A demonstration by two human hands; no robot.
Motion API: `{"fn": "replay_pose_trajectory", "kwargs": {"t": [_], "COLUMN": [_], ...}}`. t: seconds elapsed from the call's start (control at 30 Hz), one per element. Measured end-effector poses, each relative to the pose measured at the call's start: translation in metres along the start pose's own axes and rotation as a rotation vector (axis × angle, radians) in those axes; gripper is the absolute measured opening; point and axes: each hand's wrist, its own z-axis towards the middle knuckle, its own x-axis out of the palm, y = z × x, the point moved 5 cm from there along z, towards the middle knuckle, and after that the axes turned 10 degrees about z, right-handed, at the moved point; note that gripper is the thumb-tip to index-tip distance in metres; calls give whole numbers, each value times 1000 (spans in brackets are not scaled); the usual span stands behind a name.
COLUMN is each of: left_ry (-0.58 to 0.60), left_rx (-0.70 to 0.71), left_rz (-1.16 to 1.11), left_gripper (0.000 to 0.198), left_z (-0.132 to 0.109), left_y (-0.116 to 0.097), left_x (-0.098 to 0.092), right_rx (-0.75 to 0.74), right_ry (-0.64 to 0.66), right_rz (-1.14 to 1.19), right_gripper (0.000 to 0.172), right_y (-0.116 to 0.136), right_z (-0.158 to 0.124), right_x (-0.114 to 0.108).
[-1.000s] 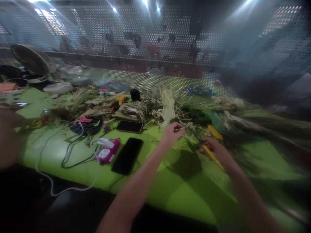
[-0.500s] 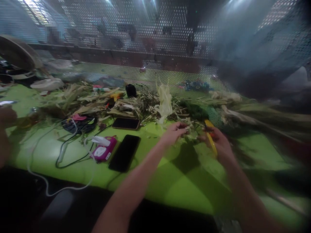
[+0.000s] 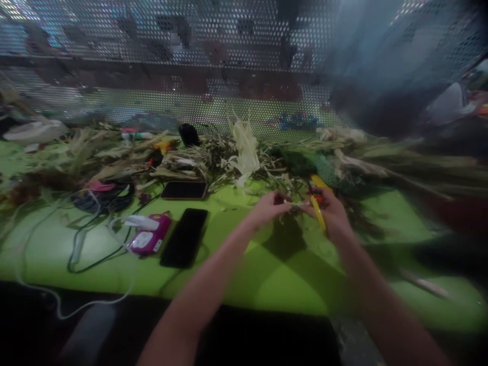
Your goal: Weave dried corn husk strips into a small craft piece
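My left hand (image 3: pixel 272 207) is closed in a pinch on a small pale plant piece (image 3: pixel 293 204), just above the green table (image 3: pixel 263 284). Wrapped in the fingers of my right hand (image 3: pixel 331 211) is a pair of yellow-handled snips (image 3: pixel 318 212) with a bit of orange-red on it. My right fingertips come up to the same pale piece, and whether they touch it is too blurred to tell. Behind my hands stands a pale yellow-green husk-like bunch (image 3: pixel 245 147) among dried plant scraps (image 3: pixel 211 157).
Two dark phones (image 3: pixel 185 238) (image 3: pixel 183 190) lie left of my arms. Beside them are a purple charger box (image 3: pixel 149 235) with cables and a black coiled item (image 3: pixel 102 198). Dried stalks (image 3: pixel 396 173) spread at the right. A perforated metal screen (image 3: pixel 244 76) rises behind.
My hands have come together, my right hand with the snips moving toward my left. The view has shifted, so the table's things appear farther left. The hand at the left edge has left the view.
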Motion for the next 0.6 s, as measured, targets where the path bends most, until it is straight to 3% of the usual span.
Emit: {"fn": "replay_pose_trajectory", "kwargs": {"t": [0.2, 0.4, 0.6], "left_ry": [-98, -127, -127], "left_rx": [31, 61, 5], "left_rz": [77, -133, -210], "left_gripper": [20, 21, 28], "left_z": [-1, -1, -5], "left_y": [-1, -2, -5], "left_x": [-3, 8, 12], "right_rx": [-67, -102, -119], "right_ry": [-25, 40, -79], "right_rz": [-24, -72, -10], "right_gripper": [55, 52, 52], "right_y": [3, -2, -6], "right_z": [-4, -9, -9], "right_x": [2, 13, 6]}}
